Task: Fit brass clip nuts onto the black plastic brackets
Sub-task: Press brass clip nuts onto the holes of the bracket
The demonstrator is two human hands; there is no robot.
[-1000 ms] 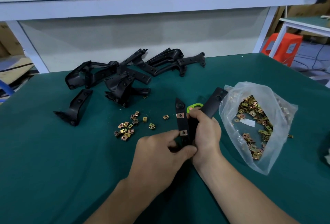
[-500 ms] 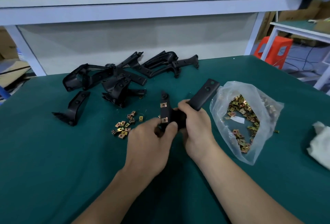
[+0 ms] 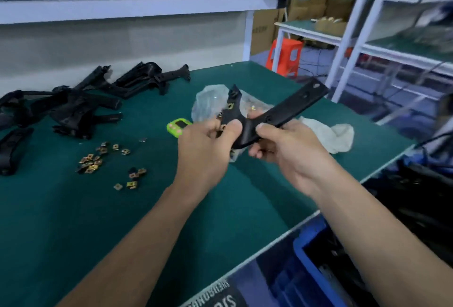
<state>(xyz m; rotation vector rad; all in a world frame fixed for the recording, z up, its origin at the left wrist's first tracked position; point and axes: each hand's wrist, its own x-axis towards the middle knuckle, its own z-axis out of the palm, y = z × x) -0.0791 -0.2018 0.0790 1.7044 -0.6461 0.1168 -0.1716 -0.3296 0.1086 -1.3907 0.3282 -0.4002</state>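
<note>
I hold one black bracket [image 3: 282, 110] in the air over the right part of the desk [image 3: 73, 221], above its right edge. The bracket forks. Its long arm runs up and to the right, its end with the hole aimed past the desk's far right corner. Its short arm stands up toward the far edge, with a brass clip nut [image 3: 230, 106] seated on it.

My left hand [image 3: 203, 152] grips the base of the short arm, thumb pressed on the fork and fingers curled behind. My right hand [image 3: 291, 152] grips the root of the long arm, thumb on top and fingers curled underneath.

Loose clip nuts [image 3: 93, 161] lie scattered on the left half of the desk. The other brackets [image 3: 73, 108] are piled toward the far left corner. The plastic bag [image 3: 208, 96] sits just behind my hands, a green gadget [image 3: 177, 126] beside it, and a white cloth [image 3: 338, 135] lies near the right edge.
</note>
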